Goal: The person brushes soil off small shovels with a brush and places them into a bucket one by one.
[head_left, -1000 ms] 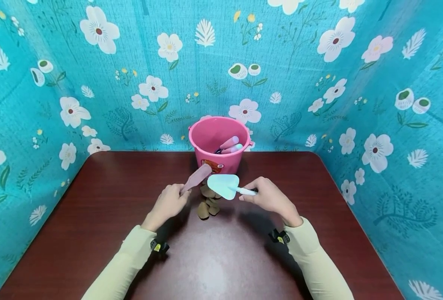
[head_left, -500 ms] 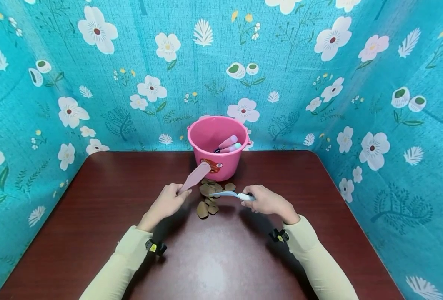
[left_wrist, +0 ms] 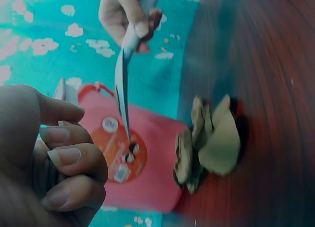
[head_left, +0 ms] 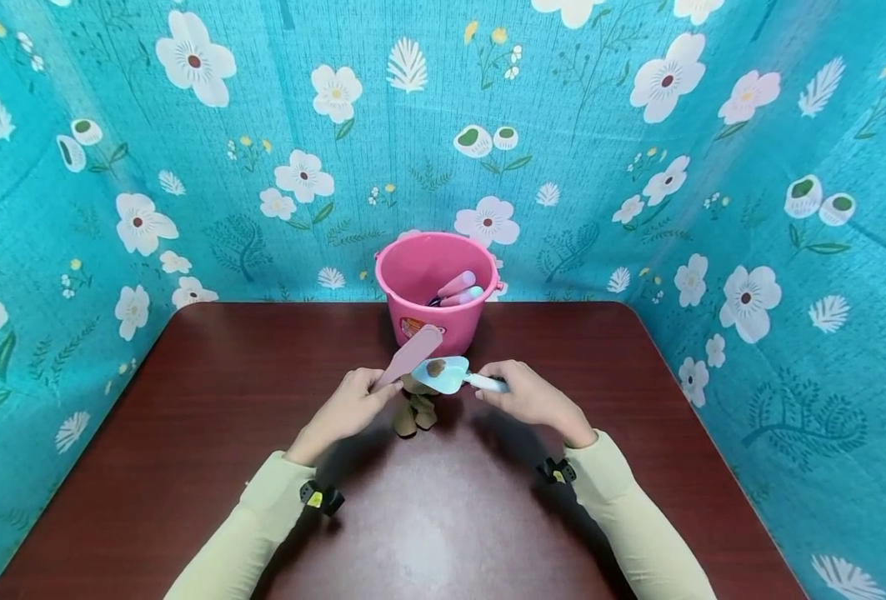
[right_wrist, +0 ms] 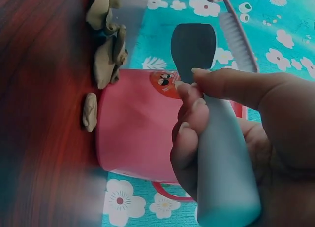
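My left hand (head_left: 345, 408) holds a pink brush (head_left: 411, 352) by its handle; pale bristles show on the brush (right_wrist: 237, 40) in the right wrist view. My right hand (head_left: 528, 392) grips the handle of a light-blue hand trowel (head_left: 452, 375), thumb along it. One brown piece (head_left: 435, 367) lies on the trowel's blade, close to the brush's head. Below the blade, several brown leaf-like pieces (head_left: 415, 414) lie on the table, partly hidden by the tools. In the left wrist view the pieces (left_wrist: 219, 145) look curled and overlapping, beside the bucket.
A pink bucket (head_left: 465, 329) stands just behind the tools, with a round label on its front. Two tool handles (head_left: 458, 283) stick up inside it. The dark red table (head_left: 225, 400) is bordered by a teal floral cloth (head_left: 277, 250) at the back and sides.
The trowel has dipped to the pile and come up, its blade now level with a brown piece on it. The brush has shifted slightly right, toward the blade.
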The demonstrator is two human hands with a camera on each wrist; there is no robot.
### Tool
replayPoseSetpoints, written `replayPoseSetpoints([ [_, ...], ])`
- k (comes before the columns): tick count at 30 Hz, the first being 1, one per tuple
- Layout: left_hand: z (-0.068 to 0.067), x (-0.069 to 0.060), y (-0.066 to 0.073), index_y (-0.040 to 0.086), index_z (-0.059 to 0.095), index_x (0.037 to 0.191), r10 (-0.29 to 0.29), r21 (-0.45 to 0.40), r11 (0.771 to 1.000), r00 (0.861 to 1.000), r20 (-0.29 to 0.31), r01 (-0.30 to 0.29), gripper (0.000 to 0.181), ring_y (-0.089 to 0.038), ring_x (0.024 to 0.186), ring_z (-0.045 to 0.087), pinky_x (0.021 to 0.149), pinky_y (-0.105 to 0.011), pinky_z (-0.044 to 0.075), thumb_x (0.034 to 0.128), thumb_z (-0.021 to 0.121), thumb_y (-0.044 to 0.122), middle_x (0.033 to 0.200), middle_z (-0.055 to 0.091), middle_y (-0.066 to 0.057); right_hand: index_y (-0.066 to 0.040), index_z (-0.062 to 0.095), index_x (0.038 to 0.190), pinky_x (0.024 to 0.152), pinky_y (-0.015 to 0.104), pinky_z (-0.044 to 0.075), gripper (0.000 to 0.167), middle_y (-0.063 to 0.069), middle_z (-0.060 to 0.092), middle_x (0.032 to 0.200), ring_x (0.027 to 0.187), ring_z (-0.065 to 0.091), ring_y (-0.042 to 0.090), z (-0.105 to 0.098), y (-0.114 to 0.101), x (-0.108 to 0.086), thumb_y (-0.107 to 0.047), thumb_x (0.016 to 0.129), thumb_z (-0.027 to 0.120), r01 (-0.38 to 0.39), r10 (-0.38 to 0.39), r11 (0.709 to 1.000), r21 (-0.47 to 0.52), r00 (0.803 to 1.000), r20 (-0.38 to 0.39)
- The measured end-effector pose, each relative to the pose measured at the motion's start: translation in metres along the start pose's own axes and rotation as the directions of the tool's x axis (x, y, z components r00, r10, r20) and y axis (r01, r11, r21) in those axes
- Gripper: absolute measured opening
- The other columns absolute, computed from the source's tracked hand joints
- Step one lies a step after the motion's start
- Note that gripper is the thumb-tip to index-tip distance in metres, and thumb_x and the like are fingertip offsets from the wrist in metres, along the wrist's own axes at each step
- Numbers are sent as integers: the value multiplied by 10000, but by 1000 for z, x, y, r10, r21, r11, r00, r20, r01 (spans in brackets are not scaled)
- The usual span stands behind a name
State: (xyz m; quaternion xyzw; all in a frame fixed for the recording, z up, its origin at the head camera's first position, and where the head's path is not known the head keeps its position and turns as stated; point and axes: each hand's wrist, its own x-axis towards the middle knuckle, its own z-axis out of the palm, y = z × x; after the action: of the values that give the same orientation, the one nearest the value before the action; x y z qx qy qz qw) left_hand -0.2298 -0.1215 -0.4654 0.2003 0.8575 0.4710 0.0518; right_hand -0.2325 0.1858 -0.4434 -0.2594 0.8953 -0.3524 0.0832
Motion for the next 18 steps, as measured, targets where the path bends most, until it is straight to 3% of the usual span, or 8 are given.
replayPoseSetpoints([
  [7,17,5,17,63,600,752,59,-41,998,997,54,-56,298,-81,487,323,460,-237,247,1015,614,203,567,385,45,-90,708,1036,615,281,498,104,0,615,758,618,546,117,4,-4,4,-121,938,728,33,-33,999,15,999,-16],
  [13,30,4,23,100,584,748,61,-48,997,993,98,-56,296,-69,472,362,460,-233,304,1025,600,203,576,403,53,-106,762,1095,680,291,533,179,4,717,883,732,594,128,5,-12,3,-174,930,755,87,-85,996,18,991,-106],
  [18,28,1,15,110,531,714,10,48,999,999,43,-12,325,-76,478,365,460,-238,313,1020,601,195,569,402,49,-132,771,1136,634,275,516,229,-76,702,846,690,573,118,1,-21,-4,-179,912,775,69,-70,998,-10,987,-146],
])
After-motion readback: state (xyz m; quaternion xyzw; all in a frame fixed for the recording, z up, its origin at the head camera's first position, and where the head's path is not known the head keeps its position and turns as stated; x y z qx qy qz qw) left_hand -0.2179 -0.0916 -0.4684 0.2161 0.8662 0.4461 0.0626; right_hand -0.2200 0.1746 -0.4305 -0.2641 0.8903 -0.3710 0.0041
